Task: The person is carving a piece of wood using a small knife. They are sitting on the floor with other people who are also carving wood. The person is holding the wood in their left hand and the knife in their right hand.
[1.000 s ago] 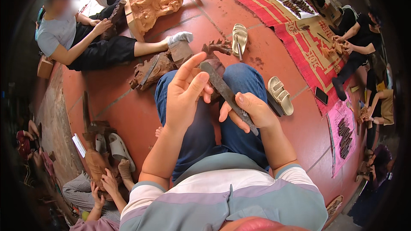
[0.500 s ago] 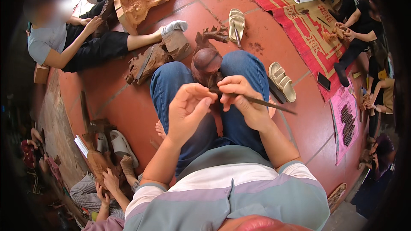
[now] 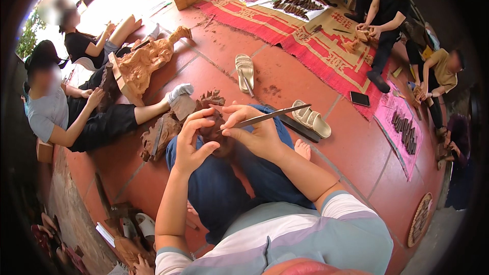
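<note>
A slim dark metal file [image 3: 277, 114] is gripped in my right hand [image 3: 257, 133], its long end sticking out to the right. My left hand [image 3: 189, 145] is raised with curved fingers and the thumb apart, and I see nothing held in it. Behind and between both hands is a dark reddish-brown wood carving [image 3: 210, 98] with a jagged top, set between my jeans-clad knees. My hands hide much of its body, so whether the left fingertips touch it is unclear.
Rough wood [image 3: 158, 135] lies beyond my left knee, near a person's socked foot [image 3: 179, 91]. Sandals [image 3: 244, 74] and a phone [image 3: 359, 99] are on the tiles. A red mat [image 3: 316, 53] and a pink cloth [image 3: 392, 109] with several dark tools lie right. Other people carve around me.
The view has tilted up, showing more of the room. My left hand has opened wider and shifted left; my right hand has turned the file so its far end points up and right.
</note>
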The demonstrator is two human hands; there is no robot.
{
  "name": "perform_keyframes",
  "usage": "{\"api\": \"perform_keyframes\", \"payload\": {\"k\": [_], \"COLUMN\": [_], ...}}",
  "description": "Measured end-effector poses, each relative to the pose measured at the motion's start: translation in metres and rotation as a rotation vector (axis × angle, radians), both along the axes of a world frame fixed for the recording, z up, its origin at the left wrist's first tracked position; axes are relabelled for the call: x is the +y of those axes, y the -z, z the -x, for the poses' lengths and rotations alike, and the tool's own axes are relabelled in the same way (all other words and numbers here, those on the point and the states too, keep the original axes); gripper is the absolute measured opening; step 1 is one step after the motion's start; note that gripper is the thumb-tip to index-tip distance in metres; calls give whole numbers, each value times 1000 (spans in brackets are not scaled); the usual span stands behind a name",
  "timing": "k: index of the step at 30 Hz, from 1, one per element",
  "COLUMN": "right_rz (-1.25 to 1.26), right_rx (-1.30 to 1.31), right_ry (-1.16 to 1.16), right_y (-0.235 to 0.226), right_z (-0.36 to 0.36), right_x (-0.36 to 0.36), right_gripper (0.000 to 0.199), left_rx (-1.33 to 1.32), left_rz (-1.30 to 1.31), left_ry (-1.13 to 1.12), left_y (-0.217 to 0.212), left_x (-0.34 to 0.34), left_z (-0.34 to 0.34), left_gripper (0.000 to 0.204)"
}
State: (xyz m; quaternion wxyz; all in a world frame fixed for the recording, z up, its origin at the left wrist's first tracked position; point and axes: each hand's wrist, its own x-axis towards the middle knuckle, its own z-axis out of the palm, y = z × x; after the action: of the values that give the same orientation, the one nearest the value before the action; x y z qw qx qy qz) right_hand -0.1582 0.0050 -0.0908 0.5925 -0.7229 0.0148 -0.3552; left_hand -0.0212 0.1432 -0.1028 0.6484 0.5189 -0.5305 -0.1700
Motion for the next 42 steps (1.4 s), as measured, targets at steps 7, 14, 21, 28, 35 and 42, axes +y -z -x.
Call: {"api": "perform_keyframes", "payload": {"k": [7,14,21,28,35,42], "right_rz": [21,-25,-7,206,155,-249], "right_rx": [-25,1,50,65,15,-129], "right_ry": [-51,-62,-59,-26,-6,54], "right_y": [-2,-20,-22,-10,-16,-21], "right_z": [-5,-9,-16,-5,-7,0], "right_x": [1,0,-6,1,3,-12], "right_gripper": [13,10,11,10,11,16], "left_rx": [-183,-95,-164,-425,-294,-1], "left_rz": [24,42,-2,2,47,60], "left_ry": [-146,-154,-241,-213,-177,-204], "left_y": [-3,-15,-18,-20,-14,-21], "left_x": [-8,-14,-22,-12,-12,-28], "left_z": [3,0,0,2,3,17], "left_gripper": [23,10,15,12,5,26]}}
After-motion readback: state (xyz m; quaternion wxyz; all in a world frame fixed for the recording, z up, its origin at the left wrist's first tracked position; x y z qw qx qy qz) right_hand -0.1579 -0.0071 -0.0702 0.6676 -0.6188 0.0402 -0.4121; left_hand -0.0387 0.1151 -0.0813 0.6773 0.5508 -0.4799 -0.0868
